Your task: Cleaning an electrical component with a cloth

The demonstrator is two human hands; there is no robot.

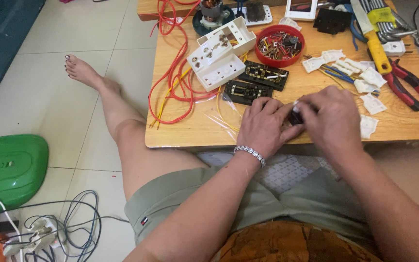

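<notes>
Fingers of the left hand [264, 125] and right hand [330, 116] are clamped together on a small black part [295, 117] at the near edge of the bench [190, 131]; assembly seems underway, so steady, fine fingertip pressure looks needed.

Olive-green shorts [180, 204] (small emblem at the hem), a beaded silver bracelet [249, 152], bare feet.

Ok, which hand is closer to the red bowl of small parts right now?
Right. The right hand lies below the red bowl, slightly to its right. The left hand is lower still, a bit farther off. Both meet on a small dark part.
</notes>
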